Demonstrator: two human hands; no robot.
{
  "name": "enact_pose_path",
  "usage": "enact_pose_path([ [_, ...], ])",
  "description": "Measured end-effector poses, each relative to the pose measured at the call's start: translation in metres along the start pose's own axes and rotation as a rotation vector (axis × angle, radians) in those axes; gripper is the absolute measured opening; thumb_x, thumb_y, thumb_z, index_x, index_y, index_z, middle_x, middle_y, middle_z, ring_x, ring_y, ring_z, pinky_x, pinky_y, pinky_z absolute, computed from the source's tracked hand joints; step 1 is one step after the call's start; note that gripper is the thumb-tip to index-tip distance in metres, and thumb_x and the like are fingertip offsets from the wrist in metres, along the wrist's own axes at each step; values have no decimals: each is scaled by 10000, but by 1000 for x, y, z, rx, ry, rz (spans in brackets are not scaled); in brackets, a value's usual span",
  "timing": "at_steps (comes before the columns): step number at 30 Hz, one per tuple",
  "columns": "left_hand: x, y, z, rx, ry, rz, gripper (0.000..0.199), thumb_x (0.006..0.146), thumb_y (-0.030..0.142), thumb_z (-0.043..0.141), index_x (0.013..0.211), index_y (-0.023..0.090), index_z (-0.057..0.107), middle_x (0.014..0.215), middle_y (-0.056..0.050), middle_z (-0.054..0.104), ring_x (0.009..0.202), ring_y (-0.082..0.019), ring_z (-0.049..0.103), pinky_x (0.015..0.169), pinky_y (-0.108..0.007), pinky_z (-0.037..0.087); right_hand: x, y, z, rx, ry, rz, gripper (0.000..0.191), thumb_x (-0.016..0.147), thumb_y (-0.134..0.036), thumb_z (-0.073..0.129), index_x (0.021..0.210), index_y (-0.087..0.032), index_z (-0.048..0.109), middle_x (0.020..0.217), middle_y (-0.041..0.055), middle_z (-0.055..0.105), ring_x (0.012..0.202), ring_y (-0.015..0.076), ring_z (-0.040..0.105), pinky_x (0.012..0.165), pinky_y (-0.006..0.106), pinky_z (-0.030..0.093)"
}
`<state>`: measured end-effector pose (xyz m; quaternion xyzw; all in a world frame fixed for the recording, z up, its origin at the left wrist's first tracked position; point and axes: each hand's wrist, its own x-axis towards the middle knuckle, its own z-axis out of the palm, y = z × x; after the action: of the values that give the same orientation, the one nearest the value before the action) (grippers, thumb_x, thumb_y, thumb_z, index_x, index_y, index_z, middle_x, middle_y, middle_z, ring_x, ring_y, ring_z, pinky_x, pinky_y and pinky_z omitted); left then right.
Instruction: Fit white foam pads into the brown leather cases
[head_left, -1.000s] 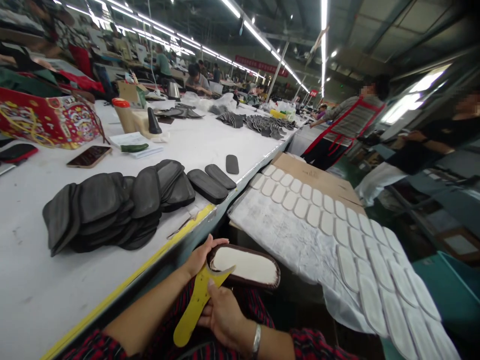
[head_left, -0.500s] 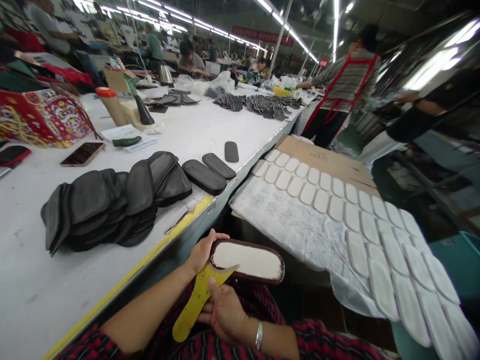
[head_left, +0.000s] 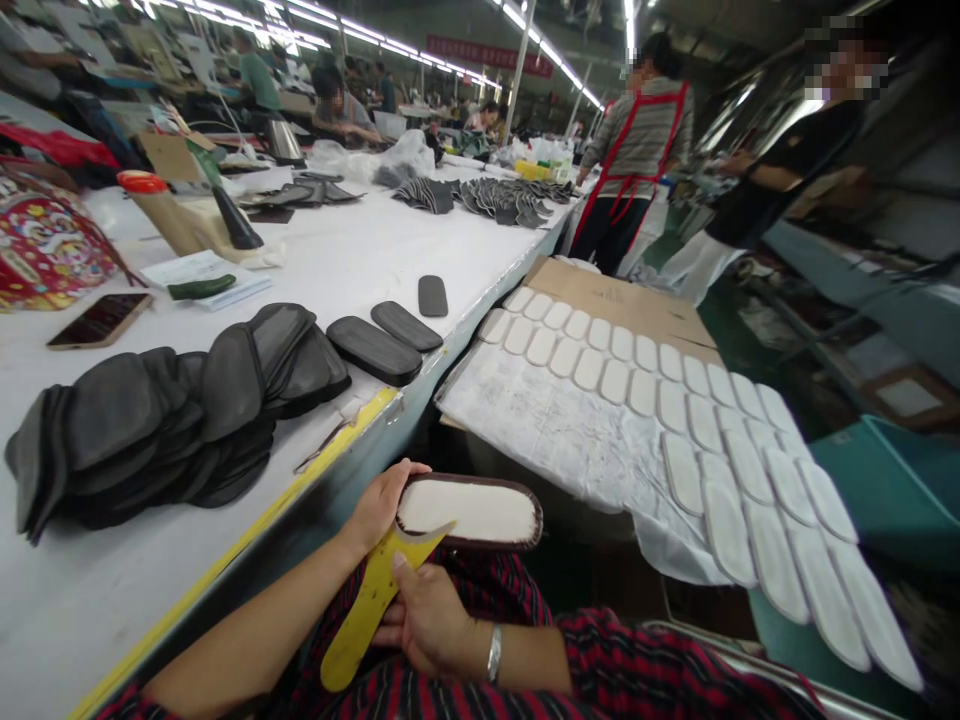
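Observation:
My left hand point(head_left: 382, 505) grips the near-left end of an oval sole piece point(head_left: 472, 512), cream in the middle with a dark brown gathered rim. Below it, my right hand point(head_left: 431, 610) is closed on a flat yellow tool point(head_left: 364, 610). The tool's curved, pointed end lies against the lower left edge of the sole piece. Both hands are above my lap, beside the table edge.
Dark soles point(head_left: 120, 410) are heaped on the white table point(head_left: 375, 240) at left, near a phone point(head_left: 101, 320). Pale soles point(head_left: 615, 380) lie in rows on a lower board point(head_left: 540, 420) at right. Two people point(head_left: 626, 150) stand beyond.
The view has swung to the right, so the table items and my hands appear further left. Both hands keep their hold, and the yellow tool is still at the sole piece's edge.

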<state>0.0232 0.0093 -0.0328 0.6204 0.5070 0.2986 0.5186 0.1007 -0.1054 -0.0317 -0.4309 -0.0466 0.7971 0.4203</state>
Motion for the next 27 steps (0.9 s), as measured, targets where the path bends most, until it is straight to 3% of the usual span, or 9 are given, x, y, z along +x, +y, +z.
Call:
enact_pose_path([
  [8, 6, -5, 8, 326, 76, 122, 469, 901, 464, 192, 873, 198, 577, 874, -27, 645, 882, -174, 585, 826, -288, 445, 2, -1, -9, 22, 17, -62, 261, 944, -274, 370, 1003, -64, 512, 744, 120, 655, 552, 187, 645, 564, 361, 544],
  [16, 5, 12, 22, 572, 130, 119, 375, 765, 579, 463, 755, 206, 503, 740, -42, 569, 716, -232, 555, 654, -330, 395, -1, -10, 1, -35, 163, -17, 228, 957, -258, 300, 932, -142, 495, 716, 51, 629, 537, 151, 614, 551, 316, 519],
  [20, 6, 11, 24, 535, 144, 109, 400, 760, 602, 451, 726, 208, 512, 724, -41, 587, 761, -243, 575, 694, -337, 407, -5, -11, 5, -155, 121, -83, 77, 853, -127, 448, 850, -143, 523, 611, 4, 576, 527, 146, 591, 539, 272, 489],
  [22, 7, 6, 19, 452, 126, 98, 440, 793, 610, 376, 802, 205, 547, 781, -52, 629, 821, -246, 597, 745, -350, 431, -13, -16, 1, -179, 93, -129, 44, 802, -176, 537, 814, -139, 516, 576, -9, 549, 507, 148, 577, 527, 270, 478],
  [24, 7, -3, 10, 335, 114, 81, 544, 852, 590, 220, 998, 182, 548, 943, -86, 659, 939, -239, 602, 817, -361, 447, -28, -29, -10, -209, 14, -226, 240, 757, -316, 610, 876, -146, 490, 605, -16, 551, 504, 149, 574, 523, 278, 472],
  [27, -1, -20, -6, 164, 99, 59, 666, 889, 519, 21, 1269, 130, 406, 1214, -134, 573, 1115, -215, 541, 905, -364, 445, -63, -62, -45, -333, -85, -371, 463, 706, -523, 616, 948, -168, 442, 681, -15, 563, 500, 134, 564, 494, 258, 451],
])
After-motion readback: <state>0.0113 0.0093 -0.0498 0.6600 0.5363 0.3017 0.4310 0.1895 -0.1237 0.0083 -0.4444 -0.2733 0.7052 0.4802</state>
